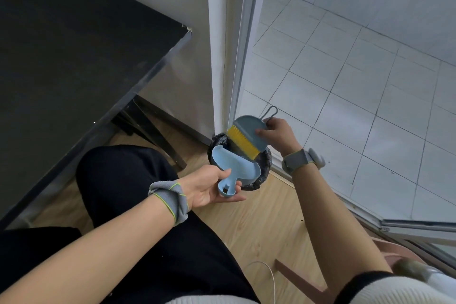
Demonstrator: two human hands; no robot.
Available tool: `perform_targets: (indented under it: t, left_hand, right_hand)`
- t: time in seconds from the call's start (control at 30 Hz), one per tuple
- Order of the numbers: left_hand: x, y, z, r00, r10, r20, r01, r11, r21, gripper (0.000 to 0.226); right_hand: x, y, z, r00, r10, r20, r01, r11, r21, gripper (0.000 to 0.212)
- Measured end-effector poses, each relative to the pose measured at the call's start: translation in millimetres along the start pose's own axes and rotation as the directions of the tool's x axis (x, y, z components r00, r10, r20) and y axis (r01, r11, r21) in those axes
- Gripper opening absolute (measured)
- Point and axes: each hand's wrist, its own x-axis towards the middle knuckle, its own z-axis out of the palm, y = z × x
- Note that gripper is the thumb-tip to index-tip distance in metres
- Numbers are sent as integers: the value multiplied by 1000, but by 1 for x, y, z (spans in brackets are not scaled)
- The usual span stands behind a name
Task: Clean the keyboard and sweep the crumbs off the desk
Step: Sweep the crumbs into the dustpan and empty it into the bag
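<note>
My left hand [209,186] grips the short handle of a light blue dustpan [234,164], which is held over a small round bin [265,159] lined with a black bag on the floor. My right hand [277,133] holds a grey-blue hand brush [249,128] with yellow bristles, and the bristles touch the pan's far edge above the bin. A wire loop sticks up from the brush's handle end. The black desk [74,57] fills the upper left; no keyboard is in view.
The bin stands in the corner by a white wall edge [217,57] and a sliding glass door frame [244,57], with white floor tiles beyond. My black-trousered knee [123,175] is under the desk's edge. A pink chair part [301,276] and a white cable [270,276] lie on the wooden floor.
</note>
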Motion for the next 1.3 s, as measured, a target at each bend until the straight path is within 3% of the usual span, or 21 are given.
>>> perform_targets:
  t: [0.07,0.13,0.2,0.27,0.37,0.4,0.43,0.53,0.6,0.67,0.73,0.83,0.87,0.9,0.97,1.03,1.1,1.17,1.23,1.3]
  left_hand:
    - [0,3,0,1000,13,-10,-13,1000,-7,11]
    - [0,4,2,999,24,-26,-24,1000,-8,13]
    - [0,4,1,999,19,-32,-19,1000,-10,14]
    - [-2,2,-2,1000,9,-25,-9,1000,-10,19]
    - [-5,-1,-6,1000,8,-21,-9,1000,-14,19]
    - [-6,0,-7,1000,17,-27,-17,1000,-15,17]
    - [-6,1,-8,999,29,-36,-29,999,-18,16]
    - [-6,7,-8,997,54,-59,-55,998,-15,20]
    - [-6,9,-5,996,64,-61,-64,998,-9,24]
    - [-9,10,-3,996,67,-58,-68,998,-6,21]
    - [-10,11,-2,997,66,-49,-67,998,-8,21]
    - [-13,10,-5,996,77,-53,-78,997,-21,22]
    - [-13,10,-6,995,78,-59,-80,997,-22,22]
    - [-15,10,-6,995,80,-64,-81,997,-19,23]
    - [-15,11,-6,993,97,-69,-98,995,-13,23]
    - [-16,12,-5,993,102,-66,-104,994,-21,24]
    - [-16,13,-3,994,98,-51,-101,994,-45,23]
    - [-18,13,-3,995,91,-38,-94,993,-67,20]
    - [-21,10,-3,996,92,-24,-93,994,-62,18]
    - [-24,7,-4,994,105,-16,-106,993,-51,15]
  right_hand:
    - [-4,-3,-1,976,60,208,-93,984,155,15]
    - [-12,-8,-1,886,124,446,-198,972,123,18]
    - [-13,-2,3,824,157,544,-239,967,84,27]
    - [-10,6,5,871,172,461,-218,975,50,26]
    - [-4,14,3,996,62,72,-43,970,-240,25]
    - [-6,13,2,999,37,-24,-41,974,-223,25]
    - [-8,12,2,998,44,-40,-48,994,-96,24]
    - [-18,-3,-1,978,77,195,-143,924,355,22]
    - [-24,-14,0,919,66,388,-207,920,333,29]
    - [-24,-17,5,870,70,488,-216,944,250,29]
    - [-21,-16,10,888,86,452,-197,959,204,24]
    - [-11,-14,11,997,-8,74,18,992,-127,22]
    - [-9,-14,11,997,-49,-63,37,983,-178,25]
    - [-10,-17,10,993,-44,-106,35,996,-84,26]
    - [-13,-24,8,1000,11,13,-14,957,288,23]
    - [-21,-33,8,969,21,246,-122,906,406,22]
    - [-26,-34,5,894,46,445,-196,934,298,29]
    - [-25,-28,5,877,99,470,-207,961,184,33]
    - [-23,-23,7,964,91,248,-83,996,-41,26]
    - [-24,-24,4,994,-61,-86,31,949,-313,24]
